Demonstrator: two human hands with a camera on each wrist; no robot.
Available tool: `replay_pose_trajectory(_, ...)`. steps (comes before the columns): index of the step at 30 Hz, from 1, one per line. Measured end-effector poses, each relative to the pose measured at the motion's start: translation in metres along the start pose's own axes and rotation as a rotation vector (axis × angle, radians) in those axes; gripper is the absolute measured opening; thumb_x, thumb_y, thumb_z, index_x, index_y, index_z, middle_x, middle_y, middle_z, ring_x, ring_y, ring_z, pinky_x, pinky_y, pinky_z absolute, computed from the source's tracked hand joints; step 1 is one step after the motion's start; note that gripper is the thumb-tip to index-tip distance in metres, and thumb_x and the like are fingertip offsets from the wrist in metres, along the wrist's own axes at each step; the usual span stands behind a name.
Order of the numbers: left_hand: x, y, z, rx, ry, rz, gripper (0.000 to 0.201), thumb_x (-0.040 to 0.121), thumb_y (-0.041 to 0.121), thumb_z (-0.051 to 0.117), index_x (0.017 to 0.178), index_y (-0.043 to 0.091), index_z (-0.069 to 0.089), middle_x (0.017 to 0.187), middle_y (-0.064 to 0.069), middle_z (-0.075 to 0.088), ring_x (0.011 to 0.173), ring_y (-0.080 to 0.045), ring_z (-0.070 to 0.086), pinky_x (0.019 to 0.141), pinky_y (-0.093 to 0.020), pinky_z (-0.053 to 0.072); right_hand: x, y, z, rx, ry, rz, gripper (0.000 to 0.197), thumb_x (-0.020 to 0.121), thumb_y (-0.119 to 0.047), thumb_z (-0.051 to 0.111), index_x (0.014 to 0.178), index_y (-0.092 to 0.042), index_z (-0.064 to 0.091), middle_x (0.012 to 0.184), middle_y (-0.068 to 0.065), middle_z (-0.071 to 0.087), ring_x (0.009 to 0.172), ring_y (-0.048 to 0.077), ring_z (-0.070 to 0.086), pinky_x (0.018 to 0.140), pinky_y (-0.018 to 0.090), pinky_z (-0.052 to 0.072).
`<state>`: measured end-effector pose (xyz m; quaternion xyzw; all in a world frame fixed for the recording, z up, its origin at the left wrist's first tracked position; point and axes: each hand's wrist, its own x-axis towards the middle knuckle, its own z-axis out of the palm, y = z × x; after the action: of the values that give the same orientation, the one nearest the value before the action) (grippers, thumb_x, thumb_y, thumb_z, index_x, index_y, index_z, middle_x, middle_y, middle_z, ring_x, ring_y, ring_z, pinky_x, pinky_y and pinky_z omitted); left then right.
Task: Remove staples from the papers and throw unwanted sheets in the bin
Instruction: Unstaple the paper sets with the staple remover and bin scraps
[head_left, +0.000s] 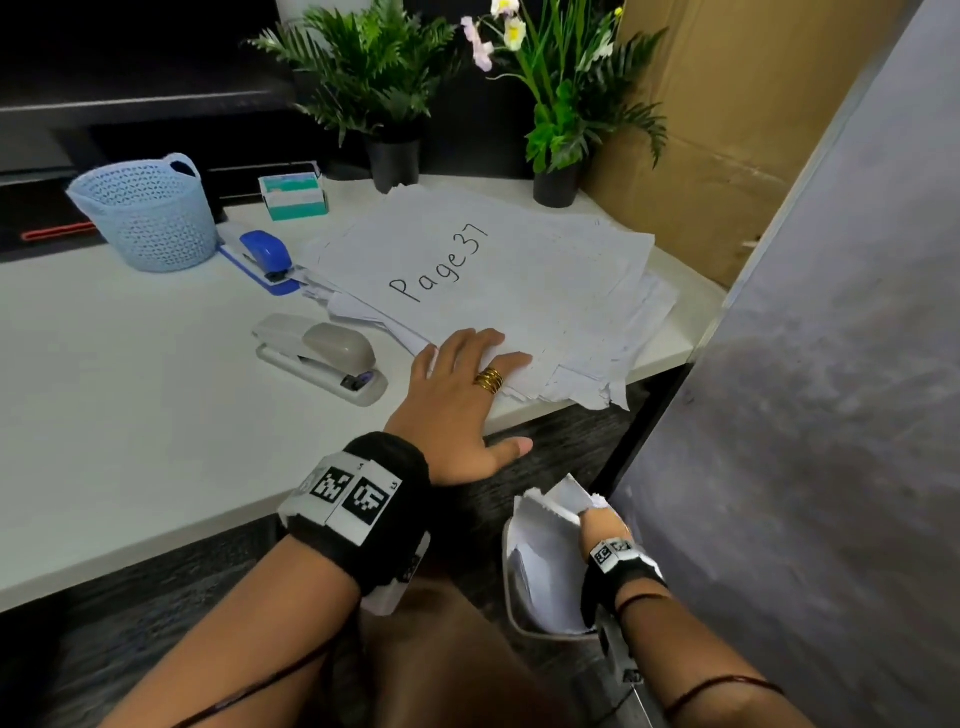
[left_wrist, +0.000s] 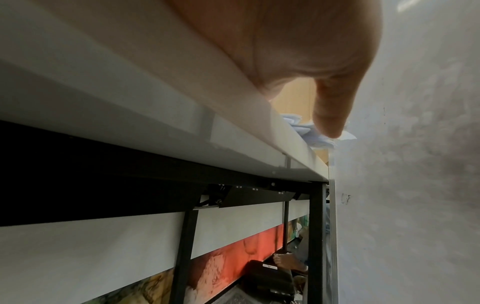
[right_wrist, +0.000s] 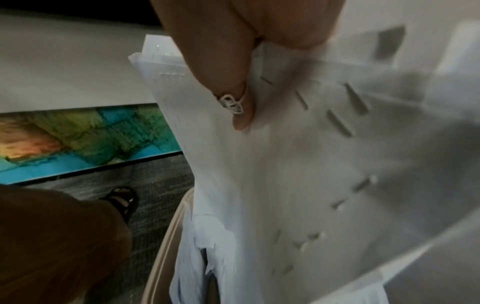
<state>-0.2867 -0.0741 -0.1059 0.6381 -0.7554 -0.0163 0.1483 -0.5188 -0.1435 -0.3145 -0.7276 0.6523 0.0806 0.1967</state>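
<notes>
Down at about five o'clock in the head view, the right hand (head_left: 602, 525) pinches a bunch of unwanted sheets (head_left: 550, 525) directly above the bin (head_left: 511, 597), which stands on the floor between the person's knee and the grey partition (head_left: 831, 364). At the centre the left hand (head_left: 462, 384) lies flat, fingers straight, on the near corner of the paper stack (head_left: 493, 270) topped by "Page 37"; a grey stapler (head_left: 322, 358) sits just beside it at nine o'clock, with a blue stapler (head_left: 265, 254) and a blue basket (head_left: 145, 213) further towards ten o'clock on the desk (head_left: 130, 415)

From the left wrist, the palm presses on the desk (left_wrist: 182, 131) edge and the thumb (left_wrist: 330, 107) hangs straight and free past it, holding nothing; crumpled corners of the paper stack (left_wrist: 311, 139) show just beyond its tip

From the right wrist, the thumb and curled fingers of the right hand (right_wrist: 233, 61) clamp the top edge of the sheets (right_wrist: 285, 164), whose long axis hangs down towards six o'clock into the mouth of the bin (right_wrist: 166, 236), touching paper already inside. The drop looks to depend on that alignment: the bin lies straight below the fingers, so the right hand is plainly the nearer one, and letting go should be all that is needed, though a sheet could catch on the rim
</notes>
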Motion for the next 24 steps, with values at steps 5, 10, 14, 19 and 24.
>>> replay_pose_trajectory(5, -0.001, 0.002, -0.003, 0.002, -0.03, -0.008, 0.086, 0.07, 0.071, 0.042, 0.145, 0.035, 0.02, 0.152, 0.003, 0.009, 0.141, -0.019, -0.001, 0.115, -0.047, 0.003, 0.003, -0.01, 0.021, -0.025, -0.124, 0.042, 0.037, 0.098, -0.021, 0.038, 0.13, -0.006, 0.052, 0.133, 0.015, 0.053, 0.127, 0.03, 0.046, 0.109, 0.039, 0.032)
replay_pose_trajectory(10, -0.001, 0.002, -0.004, 0.01, -0.04, -0.007, 0.089, 0.068, 0.074, 0.043, 0.145, 0.035, 0.019, 0.151, 0.004, 0.008, 0.14, -0.017, -0.002, 0.115, -0.046, 0.004, 0.006, -0.004, 0.034, -0.053, -0.141, -0.008, 0.062, 0.093, -0.06, 0.034, 0.135, -0.015, 0.044, 0.134, 0.009, 0.052, 0.126, 0.027, 0.045, 0.106, 0.034, 0.029)
replay_pose_trajectory(14, -0.001, 0.002, -0.002, 0.019, -0.029, 0.0, 0.088, 0.069, 0.073, 0.044, 0.144, 0.035, 0.021, 0.151, 0.003, 0.01, 0.14, -0.017, 0.0, 0.115, -0.047, 0.005, -0.001, 0.0, 0.035, 0.193, -0.144, 0.03, 0.07, 0.09, -0.063, 0.036, 0.138, -0.011, 0.033, 0.122, 0.015, 0.059, 0.115, 0.031, 0.054, 0.098, 0.036, 0.036)
replay_pose_trajectory(19, -0.001, 0.004, -0.004, 0.018, -0.007, -0.024, 0.085, 0.068, 0.077, 0.027, 0.145, 0.04, 0.018, 0.157, 0.001, -0.003, 0.138, -0.016, 0.003, 0.109, -0.046, 0.011, -0.025, -0.011, 0.0, 0.164, 0.198, -0.076, 0.06, 0.091, -0.058, 0.039, 0.132, -0.015, 0.043, 0.125, 0.009, 0.057, 0.115, 0.027, 0.053, 0.094, 0.035, 0.041)
replay_pose_trajectory(24, -0.003, 0.008, -0.006, 0.051, 0.036, -0.104, 0.079, 0.081, 0.075, 0.022, 0.148, 0.039, 0.001, 0.157, 0.008, 0.011, 0.134, -0.017, 0.017, 0.099, -0.041, 0.014, -0.061, -0.04, -0.059, 0.506, 0.644, -0.282, 0.031, 0.091, -0.039, 0.053, 0.096, -0.01, 0.064, 0.086, 0.003, 0.065, 0.084, 0.023, 0.061, 0.076, 0.035, 0.049)
